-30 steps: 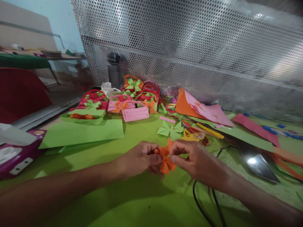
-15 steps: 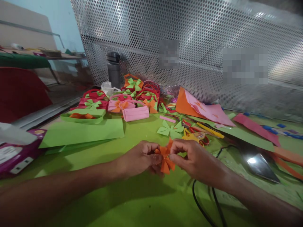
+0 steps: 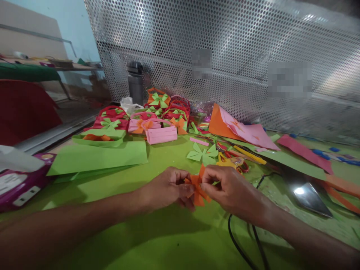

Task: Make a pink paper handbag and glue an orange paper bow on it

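An orange paper bow [image 3: 199,189] is held between my two hands, above the green table [image 3: 165,240]. My left hand [image 3: 173,187] pinches its left side, with the thumb in front and other fingers behind. On the right side my right hand [image 3: 225,187] grips the bow between thumb and index finger. Just beyond lies a light green paper bow [image 3: 203,154]. Farther back stands a pink paper bag [image 3: 161,135], in front of several small paper bags with bows.
Yellow scissors [image 3: 229,162] and a yellow cutter [image 3: 250,154] lie behind my right hand. A phone [image 3: 312,198] and black cable [image 3: 239,243] are at the right. Green sheets [image 3: 98,157] and a purple box [image 3: 42,176] sit left. A bottle [image 3: 135,84] stands at the back.
The orange bow has turned slightly between my fingers, and its lower petals have shifted. Both hands keep almost the same place and grip.
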`<control>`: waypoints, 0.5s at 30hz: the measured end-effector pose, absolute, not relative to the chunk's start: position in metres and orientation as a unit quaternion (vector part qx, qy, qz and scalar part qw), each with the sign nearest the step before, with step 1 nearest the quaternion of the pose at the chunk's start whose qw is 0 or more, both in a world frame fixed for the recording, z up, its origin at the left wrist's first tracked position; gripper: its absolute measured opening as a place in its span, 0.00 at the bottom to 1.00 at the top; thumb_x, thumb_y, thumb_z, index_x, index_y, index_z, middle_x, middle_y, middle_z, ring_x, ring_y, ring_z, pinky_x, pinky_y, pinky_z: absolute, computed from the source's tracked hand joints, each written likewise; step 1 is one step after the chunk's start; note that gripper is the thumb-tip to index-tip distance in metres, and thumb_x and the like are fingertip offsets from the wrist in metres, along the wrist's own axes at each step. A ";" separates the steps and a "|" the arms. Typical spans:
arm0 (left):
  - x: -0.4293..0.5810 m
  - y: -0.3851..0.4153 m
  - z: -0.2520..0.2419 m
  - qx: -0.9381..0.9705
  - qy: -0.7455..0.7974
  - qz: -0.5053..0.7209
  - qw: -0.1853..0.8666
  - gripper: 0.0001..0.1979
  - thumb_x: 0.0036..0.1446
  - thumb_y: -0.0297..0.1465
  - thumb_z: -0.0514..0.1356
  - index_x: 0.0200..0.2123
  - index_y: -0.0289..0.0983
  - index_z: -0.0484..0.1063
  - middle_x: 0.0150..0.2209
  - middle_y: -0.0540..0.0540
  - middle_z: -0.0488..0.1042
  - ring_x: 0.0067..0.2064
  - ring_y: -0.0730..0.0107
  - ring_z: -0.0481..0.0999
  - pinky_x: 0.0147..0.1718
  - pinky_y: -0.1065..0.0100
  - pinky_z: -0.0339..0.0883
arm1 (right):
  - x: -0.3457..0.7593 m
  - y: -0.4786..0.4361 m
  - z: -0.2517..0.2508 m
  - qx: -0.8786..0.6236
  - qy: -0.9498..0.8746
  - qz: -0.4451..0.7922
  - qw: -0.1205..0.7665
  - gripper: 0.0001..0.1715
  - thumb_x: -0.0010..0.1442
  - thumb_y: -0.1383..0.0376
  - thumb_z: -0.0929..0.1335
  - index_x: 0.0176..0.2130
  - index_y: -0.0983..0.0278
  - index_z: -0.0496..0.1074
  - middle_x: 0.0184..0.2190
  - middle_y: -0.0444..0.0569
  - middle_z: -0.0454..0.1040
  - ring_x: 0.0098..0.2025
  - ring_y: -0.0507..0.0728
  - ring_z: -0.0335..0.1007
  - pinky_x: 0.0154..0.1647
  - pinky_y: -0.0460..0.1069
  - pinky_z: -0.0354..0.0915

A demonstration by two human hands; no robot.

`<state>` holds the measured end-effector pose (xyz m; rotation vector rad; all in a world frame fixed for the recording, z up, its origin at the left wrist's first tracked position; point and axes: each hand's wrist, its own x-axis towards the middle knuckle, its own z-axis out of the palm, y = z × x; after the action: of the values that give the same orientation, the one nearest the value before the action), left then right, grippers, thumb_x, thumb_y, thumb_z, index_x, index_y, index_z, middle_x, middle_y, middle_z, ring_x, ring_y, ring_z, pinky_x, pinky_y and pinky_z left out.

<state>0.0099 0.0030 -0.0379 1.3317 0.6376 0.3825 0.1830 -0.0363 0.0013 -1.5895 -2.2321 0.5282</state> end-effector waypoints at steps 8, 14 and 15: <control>0.011 0.002 -0.034 0.597 0.310 0.169 0.720 0.17 0.44 0.42 0.63 0.29 0.32 0.68 0.25 0.47 0.74 0.26 0.72 0.74 0.27 0.72 0.63 | 0.183 -0.037 -0.001 -0.557 -0.791 0.169 0.186 0.12 0.51 0.73 0.62 0.20 0.63 0.57 0.18 0.39 0.60 0.22 0.48 0.53 0.24 0.45 0.50; 0.011 0.003 -0.032 0.603 0.314 0.164 0.714 0.20 0.43 0.43 0.64 0.31 0.31 0.70 0.25 0.46 0.74 0.26 0.71 0.75 0.26 0.73 0.62 | 0.181 -0.038 -0.001 -0.547 -0.801 0.152 0.188 0.12 0.51 0.74 0.61 0.20 0.63 0.56 0.18 0.39 0.60 0.22 0.48 0.54 0.24 0.45 0.49; 0.011 0.003 -0.032 0.603 0.315 0.164 0.714 0.19 0.44 0.42 0.63 0.31 0.31 0.70 0.25 0.46 0.74 0.26 0.71 0.75 0.26 0.72 0.63 | 0.181 -0.039 -0.001 -0.547 -0.803 0.146 0.187 0.13 0.51 0.74 0.61 0.20 0.63 0.55 0.18 0.39 0.60 0.22 0.48 0.54 0.24 0.45 0.49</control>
<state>0.0110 0.0028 -0.0323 1.3354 0.6985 0.3623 0.1814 -0.0385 -0.0012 -1.5397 -2.2586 0.4123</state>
